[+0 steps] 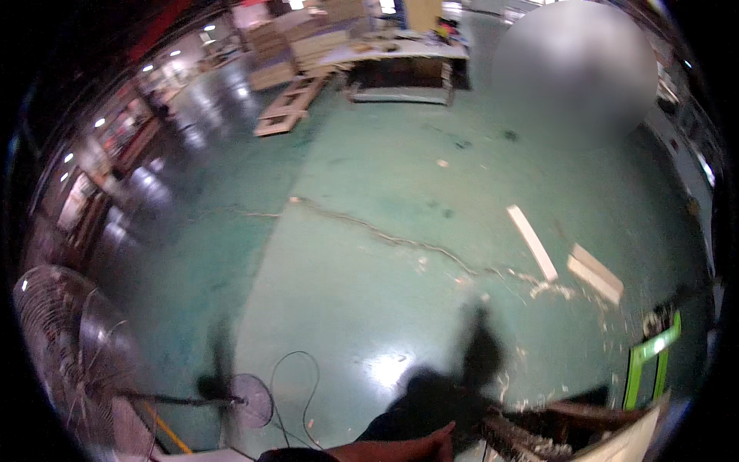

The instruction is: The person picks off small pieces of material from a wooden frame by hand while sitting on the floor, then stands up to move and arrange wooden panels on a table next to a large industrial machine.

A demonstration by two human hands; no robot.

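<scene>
At the lower edge, a bare forearm that appears to be my left comes in from the left, ending in my left hand (437, 444). It is blurred and partly cut off by the edge of the picture, so its fingers and anything in them cannot be made out. Nearest to it, on the right, is a dark wooden structure (531, 443) littered with shavings. A pale panel (627, 439) lies at its right side. My right hand is not in view.
A large fan (69, 346) stands at left, its round base (252, 400) beside a looped cable (314, 385). A narrow board (533, 242) and wood pieces (594, 273) lie on the green floor. A bright green frame (653, 358) is at right; a workbench (408, 52) stands far off.
</scene>
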